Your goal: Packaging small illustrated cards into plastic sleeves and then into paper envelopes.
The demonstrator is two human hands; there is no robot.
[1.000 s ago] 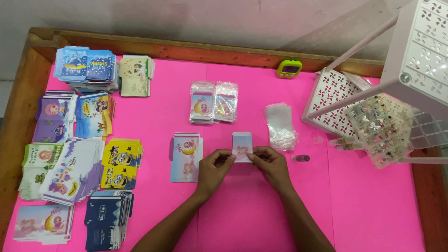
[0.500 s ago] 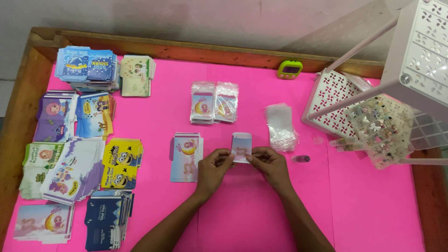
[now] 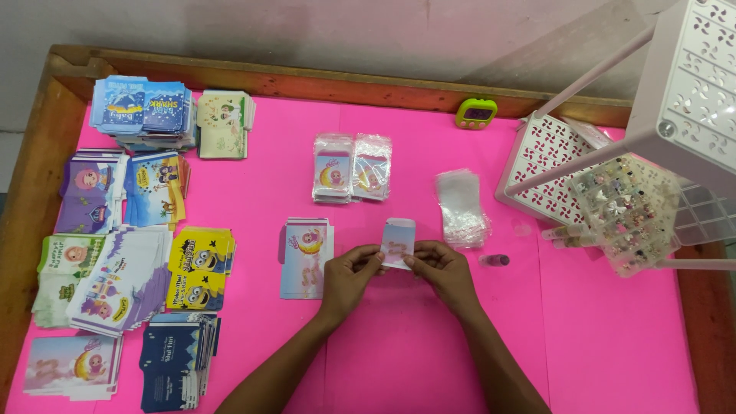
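Both hands meet at the middle of the pink table (image 3: 399, 345). My left hand (image 3: 349, 274) and my right hand (image 3: 443, 268) pinch the lower edge of one small pale card envelope (image 3: 398, 241), holding it upright just above the table. A short stack of similar flat pink-and-blue envelopes (image 3: 306, 257) lies right beside my left hand. A pile of clear plastic sleeves (image 3: 461, 207) sits just beyond my right hand.
Two bagged card packs (image 3: 352, 168) lie further back. Stacks of printed envelopes (image 3: 123, 238) fill the left side. At the right stand a white perforated rack (image 3: 613, 153), a clear compartment box of small charms (image 3: 625, 211), a small dark bottle (image 3: 494, 261) and a green timer (image 3: 475, 113).
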